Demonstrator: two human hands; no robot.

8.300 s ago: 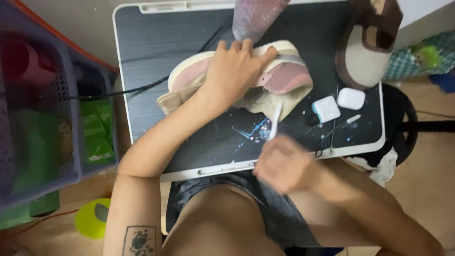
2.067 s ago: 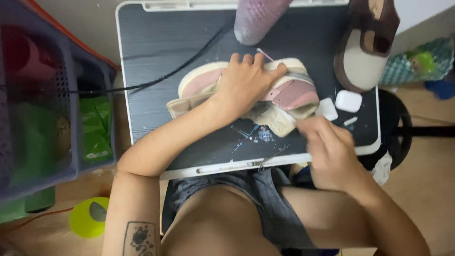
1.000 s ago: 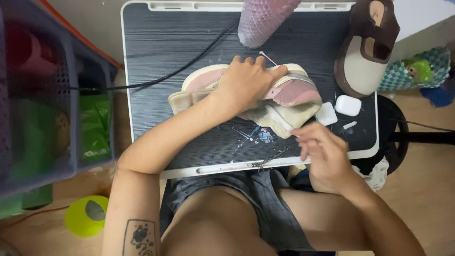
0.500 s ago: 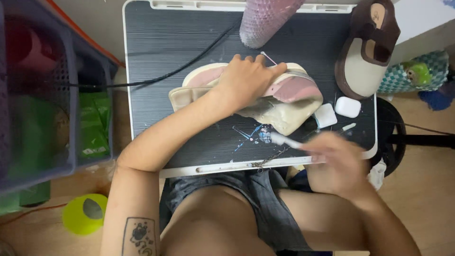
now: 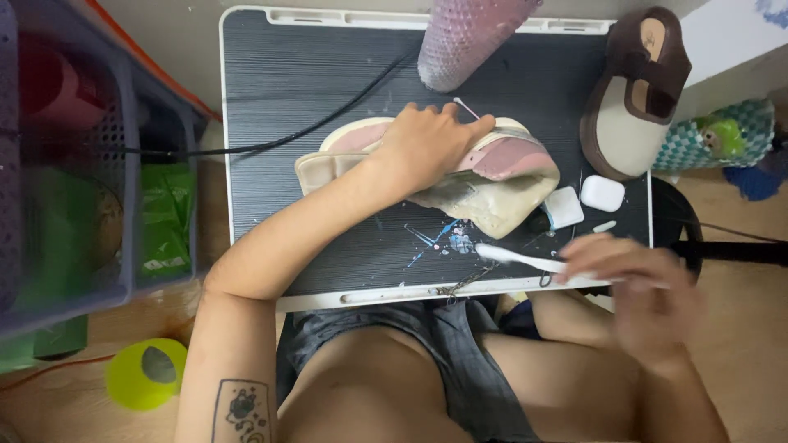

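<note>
light: soft, even, indoor, source unclear | shadows: faint under my left hand (image 5: 431, 143) and the shoe (image 5: 484, 172) | glare: none | blur: my right hand (image 5: 636, 283) and toothbrush (image 5: 525, 260) smeared | edges: basket (image 5: 74, 164) soft, stretched

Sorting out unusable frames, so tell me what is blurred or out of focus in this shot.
Head view: the right hand is smeared by motion blur, as is the handle end of the white toothbrush it holds; the left hand on the pink shoe is sharp; the basket at the left edge is soft, out of focus.
</note>
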